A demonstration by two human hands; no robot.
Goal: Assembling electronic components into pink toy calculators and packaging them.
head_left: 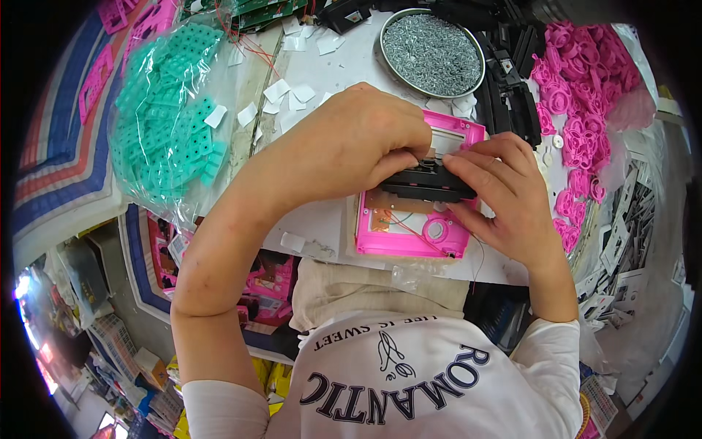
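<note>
A pink plastic housing (373, 244) lies face down on the white worktable in front of me, with thin red wires and a brown board inside it. Across its middle sits a long black plastic part (428, 187). My left hand (376, 135) is closed in a pinch at this part's upper edge; what its fingertips hold is hidden. My right hand (501, 194) grips the right end of the black part, thumb and fingers pressed against it and the housing.
Beyond the housing stands a round tray (383, 55) of small screws. Black plastic parts (512, 88) and a heap of pink pieces (578, 95) lie to the right. On the left are a clear bag of teal pieces (164, 124), white paper squares (276, 91) and green circuit boards (263, 13).
</note>
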